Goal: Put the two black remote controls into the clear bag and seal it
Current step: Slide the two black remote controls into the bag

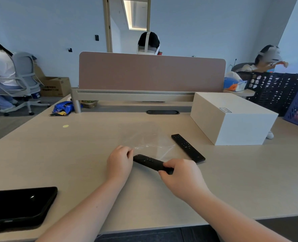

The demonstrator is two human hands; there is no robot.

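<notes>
Head view, pale wood-grain bench (60, 163).

Left hand (120, 163): fingers pinched on the near-left edge of the clear bag (150, 142). Bag lies mostly flat on the bench, creased near the pinch; whether its mouth is open cannot be told.

Right hand (181, 177): fingers closed around the near end of the first black remote control (150, 162). Its far end points left, toward the left hand, at the bag's near edge. Cannot tell if any part is inside the bag.

Second black remote control (188, 147): lies flat on the bench, buttons up, just beside the bag's right edge, touched by neither hand. Button markings too small to read.

Other items:
- White rectangular box (232, 119), far right of the bench; small label on its top, text unreadable.
- Black smartphone (19, 206), near-left corner, screen dark.
- Blue snack packet (64, 108), far left by the divider post; print unreadable.
- Small yellow dot sticker (65, 126) on the bench surface.
- Brown divider panel (151, 72) along the far edge.
- Cardboard carton (54, 86) on the floor at left; printed writing, not legible.
</notes>
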